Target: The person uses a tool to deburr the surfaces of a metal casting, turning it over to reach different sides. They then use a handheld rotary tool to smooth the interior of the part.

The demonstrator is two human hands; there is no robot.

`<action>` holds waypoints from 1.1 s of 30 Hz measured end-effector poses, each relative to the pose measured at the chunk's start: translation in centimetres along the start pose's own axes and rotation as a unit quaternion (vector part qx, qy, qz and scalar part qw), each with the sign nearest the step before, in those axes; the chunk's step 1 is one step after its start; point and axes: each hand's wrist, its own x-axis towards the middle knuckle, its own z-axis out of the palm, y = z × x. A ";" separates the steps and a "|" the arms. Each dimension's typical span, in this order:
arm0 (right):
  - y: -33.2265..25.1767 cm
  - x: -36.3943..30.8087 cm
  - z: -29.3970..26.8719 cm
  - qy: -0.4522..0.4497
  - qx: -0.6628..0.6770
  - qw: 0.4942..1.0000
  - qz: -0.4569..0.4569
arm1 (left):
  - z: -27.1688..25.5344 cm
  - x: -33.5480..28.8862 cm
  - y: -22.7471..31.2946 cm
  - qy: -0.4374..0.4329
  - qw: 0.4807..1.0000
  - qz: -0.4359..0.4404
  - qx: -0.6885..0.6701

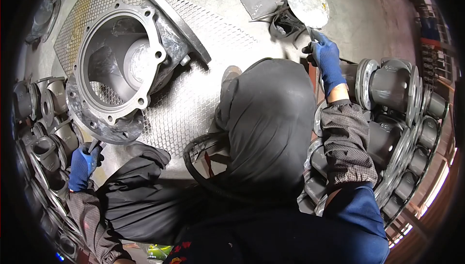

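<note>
A large grey cast valve body (162,46) lies ahead on the left, its wide bolted flange opening facing up and a smooth bore inside. My left hand (83,167), in a blue glove, is closed around a narrow, flat grey tool (95,145), perhaps a scraper, near the casting's lower flange. Reaching far forward on the right, my gloved right hand (325,56) is closed around the narrow grey handle-like end beside a round, pale plate (307,5). Smears and small brownish spots mark this plate. The grip hides how handle and plate join.
Stacked grey flanged castings (392,87) stand close on my right, with more castings (46,147) on the left. Expanded metal mesh (174,114) lies beneath the valve body. A dark strapped item (286,24) sits behind the plate. A green can (157,252) is near my body.
</note>
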 end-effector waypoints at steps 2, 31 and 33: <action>-0.5 -0.7 -0.1 0.012 0.046 0.999 0.016 | 0.1 0.1 0.7 -0.016 1.000 -0.011 0.007; -20.0 -23.7 13.5 -0.340 0.233 0.824 -0.389 | -1.7 -5.1 -3.1 0.109 0.951 0.192 0.215; -19.4 -25.9 17.2 -0.406 0.278 0.796 -0.352 | -1.1 -5.0 -2.2 0.112 0.953 0.202 0.195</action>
